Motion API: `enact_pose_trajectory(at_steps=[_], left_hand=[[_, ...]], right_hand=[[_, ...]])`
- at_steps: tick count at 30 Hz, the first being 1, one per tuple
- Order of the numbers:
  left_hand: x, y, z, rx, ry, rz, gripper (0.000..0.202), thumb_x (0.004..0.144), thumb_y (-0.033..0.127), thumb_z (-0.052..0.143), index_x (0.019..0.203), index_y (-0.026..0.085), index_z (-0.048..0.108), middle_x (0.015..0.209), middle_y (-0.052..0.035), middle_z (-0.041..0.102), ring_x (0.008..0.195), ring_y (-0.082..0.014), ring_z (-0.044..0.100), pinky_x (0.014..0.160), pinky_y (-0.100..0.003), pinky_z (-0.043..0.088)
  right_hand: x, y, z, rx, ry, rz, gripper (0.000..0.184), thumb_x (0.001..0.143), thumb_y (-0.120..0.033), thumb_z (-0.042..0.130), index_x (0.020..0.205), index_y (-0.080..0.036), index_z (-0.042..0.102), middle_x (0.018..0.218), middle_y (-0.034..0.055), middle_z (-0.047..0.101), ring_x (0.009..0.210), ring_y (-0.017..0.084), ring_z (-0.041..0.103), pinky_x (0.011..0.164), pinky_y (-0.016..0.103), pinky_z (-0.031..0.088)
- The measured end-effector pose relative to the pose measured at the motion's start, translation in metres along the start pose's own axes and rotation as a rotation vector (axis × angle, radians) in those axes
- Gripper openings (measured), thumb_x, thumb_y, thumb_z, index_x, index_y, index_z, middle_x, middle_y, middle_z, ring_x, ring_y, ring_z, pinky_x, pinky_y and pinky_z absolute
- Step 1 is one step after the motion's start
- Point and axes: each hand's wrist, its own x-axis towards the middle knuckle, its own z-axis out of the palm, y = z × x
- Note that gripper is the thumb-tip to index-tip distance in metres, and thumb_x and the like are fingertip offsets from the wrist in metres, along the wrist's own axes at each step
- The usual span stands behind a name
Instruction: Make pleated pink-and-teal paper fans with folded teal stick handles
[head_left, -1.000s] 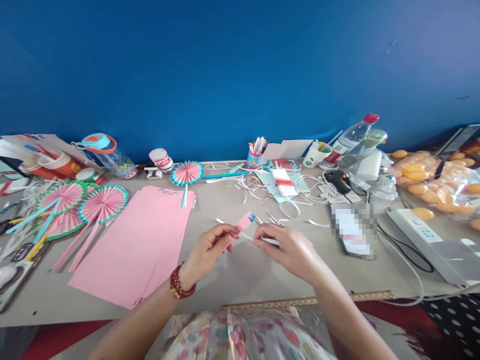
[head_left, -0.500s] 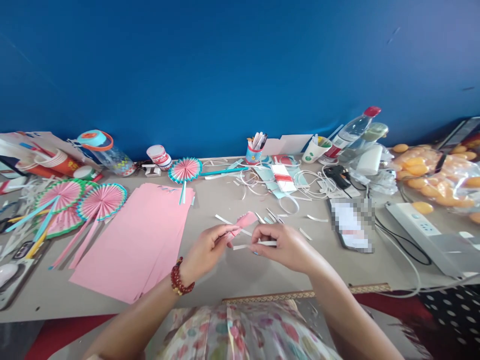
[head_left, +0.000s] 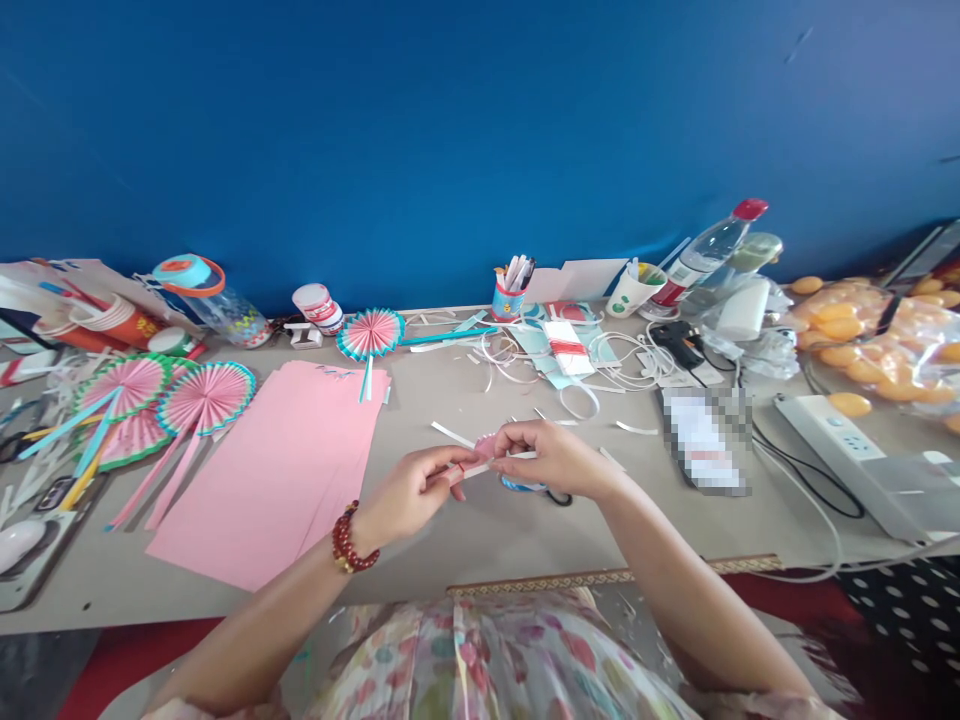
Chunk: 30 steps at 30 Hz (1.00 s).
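Observation:
My left hand (head_left: 409, 490), with a red bead bracelet on the wrist, pinches the lower end of a small folded pink paper piece (head_left: 484, 446). My right hand (head_left: 555, 458) pinches a thin white paper strip (head_left: 480, 466) against that pink piece. Both hands meet above the beige table (head_left: 480, 540), close to its front edge. A stack of pink paper sheets (head_left: 285, 470) lies just to the left of my left hand. A blue-handled pair of scissors (head_left: 536, 489) shows partly under my right hand.
Finished pink pleated paper fans (head_left: 161, 400) lie at the left, one more fan (head_left: 370, 335) at the back. Loose white strips, cups, a pen cup (head_left: 508, 298), a bottle (head_left: 705, 250), a phone (head_left: 701, 440), a power strip (head_left: 847, 460) and bagged orange balls (head_left: 870, 345) crowd the back and right.
My right hand has moved left and up to meet the left hand, bringing the white strip against the pink piece. The scissors now show under it. The camera has tilted a little.

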Motion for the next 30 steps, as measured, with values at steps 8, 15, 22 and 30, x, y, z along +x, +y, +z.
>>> enact_pose_trajectory(at_steps=[8, 15, 22, 30], left_hand=[[-0.0003, 0.0010, -0.0018, -0.003, 0.012, 0.003, 0.032, 0.096, 0.035, 0.051, 0.120, 0.019, 0.066, 0.091, -0.0060, 0.072, 0.069, -0.0147, 0.066, 0.067, -0.026, 0.052], [-0.0006, 0.0001, -0.0038, -0.022, -0.006, 0.015, 0.035, 0.096, 0.034, 0.050, 0.127, 0.020, 0.063, 0.098, -0.0068, 0.072, 0.068, -0.0139, 0.064, 0.069, -0.028, 0.053], [-0.0012, -0.0007, -0.0033, -0.023, -0.014, 0.035, 0.036, 0.097, 0.033, 0.050, 0.130, 0.023, 0.059, 0.109, -0.0073, 0.071, 0.069, -0.0136, 0.065, 0.071, -0.029, 0.054], [-0.0016, -0.0018, -0.0028, 0.028, -0.018, 0.000, 0.029, 0.098, 0.036, 0.049, 0.113, 0.021, 0.069, 0.075, -0.0029, 0.070, 0.072, -0.0168, 0.067, 0.073, -0.028, 0.052]], right_hand=[[0.0048, 0.0006, -0.0004, 0.014, 0.012, 0.035, 0.014, 0.084, -0.033, 0.063, 0.078, -0.021, 0.068, 0.090, -0.0007, 0.075, 0.081, 0.015, 0.067, 0.069, 0.023, 0.047], [0.0071, 0.0068, 0.0006, -0.006, 0.021, 0.026, 0.014, 0.084, -0.033, 0.063, 0.084, -0.022, 0.071, 0.079, -0.0015, 0.072, 0.071, 0.014, 0.064, 0.063, 0.023, 0.045], [0.0081, 0.0081, 0.0011, -0.027, 0.020, 0.023, 0.016, 0.084, -0.035, 0.062, 0.082, -0.022, 0.071, 0.076, -0.0013, 0.070, 0.069, 0.013, 0.061, 0.062, 0.022, 0.042], [0.0078, 0.0081, 0.0008, -0.006, 0.018, 0.012, 0.017, 0.085, -0.035, 0.062, 0.079, -0.021, 0.069, 0.077, -0.0012, 0.071, 0.068, 0.012, 0.060, 0.062, 0.022, 0.043]])
